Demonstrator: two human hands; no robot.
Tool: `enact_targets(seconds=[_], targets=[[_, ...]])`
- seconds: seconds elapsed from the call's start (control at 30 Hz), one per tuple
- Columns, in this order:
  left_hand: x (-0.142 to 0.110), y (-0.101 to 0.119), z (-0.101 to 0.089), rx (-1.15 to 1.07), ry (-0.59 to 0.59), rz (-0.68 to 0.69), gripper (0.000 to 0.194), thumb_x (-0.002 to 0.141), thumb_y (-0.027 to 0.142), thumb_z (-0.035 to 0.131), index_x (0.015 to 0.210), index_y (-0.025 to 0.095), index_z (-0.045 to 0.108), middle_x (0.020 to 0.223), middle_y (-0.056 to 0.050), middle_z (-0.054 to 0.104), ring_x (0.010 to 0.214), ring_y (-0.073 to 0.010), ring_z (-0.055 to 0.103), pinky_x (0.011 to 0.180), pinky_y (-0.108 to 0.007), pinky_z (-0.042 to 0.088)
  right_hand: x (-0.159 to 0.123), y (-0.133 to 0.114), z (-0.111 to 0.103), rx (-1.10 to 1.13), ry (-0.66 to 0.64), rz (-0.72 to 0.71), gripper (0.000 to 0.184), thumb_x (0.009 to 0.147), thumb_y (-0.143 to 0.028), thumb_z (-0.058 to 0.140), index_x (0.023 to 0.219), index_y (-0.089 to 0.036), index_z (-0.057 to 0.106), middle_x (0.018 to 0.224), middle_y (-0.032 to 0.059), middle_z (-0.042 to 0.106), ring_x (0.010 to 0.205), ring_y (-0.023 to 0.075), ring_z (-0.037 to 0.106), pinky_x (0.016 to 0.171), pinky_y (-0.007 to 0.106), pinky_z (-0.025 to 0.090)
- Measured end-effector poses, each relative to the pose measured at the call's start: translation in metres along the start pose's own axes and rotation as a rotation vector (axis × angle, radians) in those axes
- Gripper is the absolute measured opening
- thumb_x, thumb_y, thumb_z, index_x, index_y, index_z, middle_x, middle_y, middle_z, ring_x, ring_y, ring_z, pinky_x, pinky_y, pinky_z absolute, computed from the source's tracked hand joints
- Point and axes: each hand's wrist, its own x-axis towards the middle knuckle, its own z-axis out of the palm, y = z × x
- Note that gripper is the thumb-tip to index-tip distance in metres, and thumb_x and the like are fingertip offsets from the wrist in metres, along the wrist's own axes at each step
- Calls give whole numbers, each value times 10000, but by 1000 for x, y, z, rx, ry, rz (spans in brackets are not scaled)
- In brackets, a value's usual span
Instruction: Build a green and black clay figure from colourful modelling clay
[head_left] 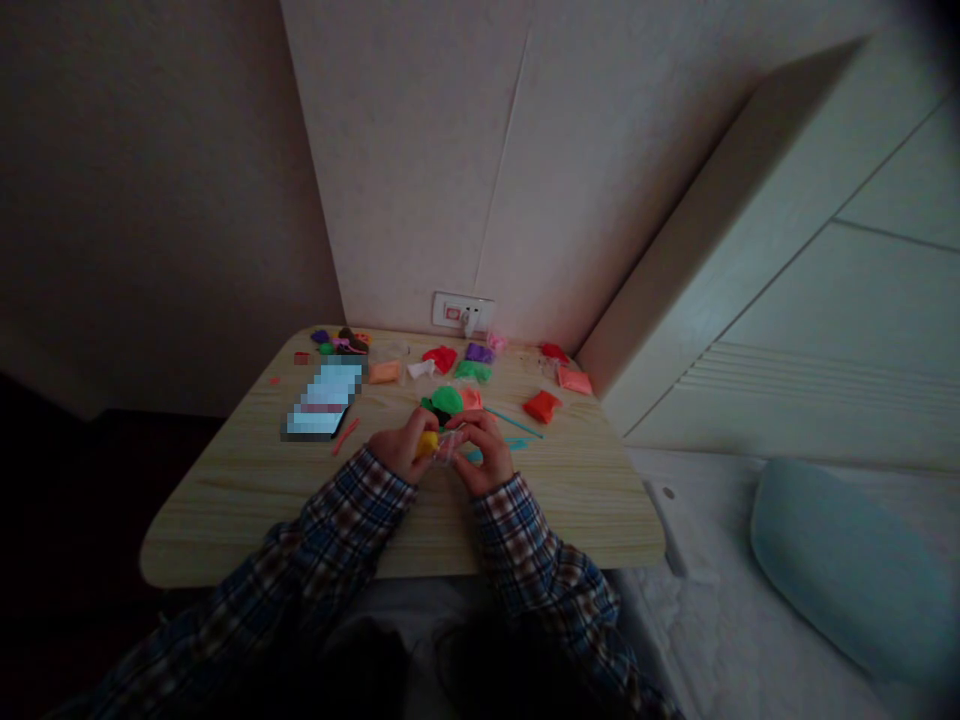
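Over the middle of the wooden table, my left hand (399, 447) is closed around a lump of yellow clay (427, 444). A crinkled clear plastic bag (448, 447) reaches from the clay across to my right hand (486, 455), whose fingers pinch it. Whether the clay is partly inside the bag I cannot tell. Just beyond my fingers lie a round green piece of clay (447, 400), a dark piece partly hidden under it, and a salmon-coloured piece (472, 398). Thin blue strips (517, 443) lie to the right of my right hand.
On the table (300, 520), a phone with a blurred screen (324, 398) lies at left, near a thin red strip (346, 436). Several coloured clay packets, including an orange-red one (541, 405), line the back. A blue stick (516, 423) lies at right. Behind is a wall socket (463, 311).
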Motion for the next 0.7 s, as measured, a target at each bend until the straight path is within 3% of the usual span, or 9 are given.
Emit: enact_targets(seconds=[0.23,0.4,0.7], targets=[[0,-1,0,20,-2,-7,261,786,416,452,958,219,464,673,20,585,518,-143,558,459,-220,335,-1,1,-1,-32,-12,-21,41,755,-247,603,736,-213,591,872,52,585,826,195,546,733,342,465],[-1,-3,2,72,-16,7,269,781,415,460,965,219,463,670,21,604,514,-142,568,441,-214,328,-3,3,0,-32,-63,-43,90,755,-254,606,839,-224,619,911,57,595,852,208,549,743,357,474],[-3,7,-6,72,65,12,214,805,382,456,940,215,467,744,-5,660,564,-153,615,474,-224,386,0,-10,-1,-61,-23,-98,54,747,-169,581,781,-211,577,852,43,571,815,190,540,729,339,466]])
